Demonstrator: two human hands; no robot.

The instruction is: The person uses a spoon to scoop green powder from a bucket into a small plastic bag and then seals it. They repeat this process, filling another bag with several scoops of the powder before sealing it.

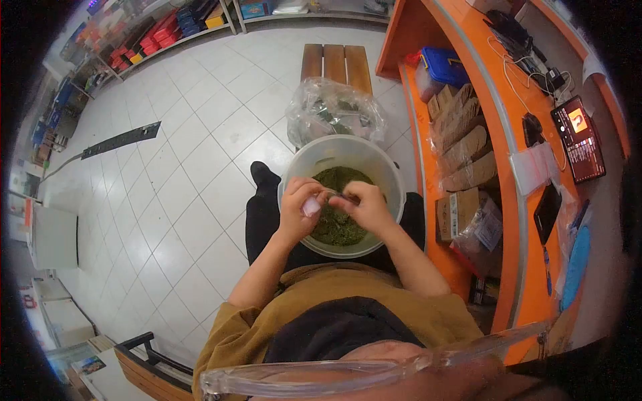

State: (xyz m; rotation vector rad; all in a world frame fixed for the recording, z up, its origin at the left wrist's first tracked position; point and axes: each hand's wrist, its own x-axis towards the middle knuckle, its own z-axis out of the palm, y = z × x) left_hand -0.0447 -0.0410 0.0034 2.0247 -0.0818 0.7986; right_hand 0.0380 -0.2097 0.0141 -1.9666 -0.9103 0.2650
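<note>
My left hand (pixel 299 208) is closed around a small pale pinkish-white piece (pixel 311 206), its kind too small to make out. My right hand (pixel 366 206) is closed in a pinch, its fingertips meeting those of the left. Something thin and dark shows between the fingertips, too small to name. Both hands are over a large translucent plastic bucket (pixel 394 175) between my legs. Finely chopped green leaves (pixel 338 234) lie in the bucket. Just beyond its rim, a clear plastic bag (pixel 371 123) with some greenery inside rests on a slatted wooden bench (pixel 334 63).
An orange counter (pixel 498 134) runs along my right, with a lit phone (pixel 579 137), cables and a blue case on top. Its shelves hold cardboard boxes (pixel 458 212) and a blue-lidded container (pixel 444 65). A dark strip (pixel 120 140) lies on the tiled floor to the left.
</note>
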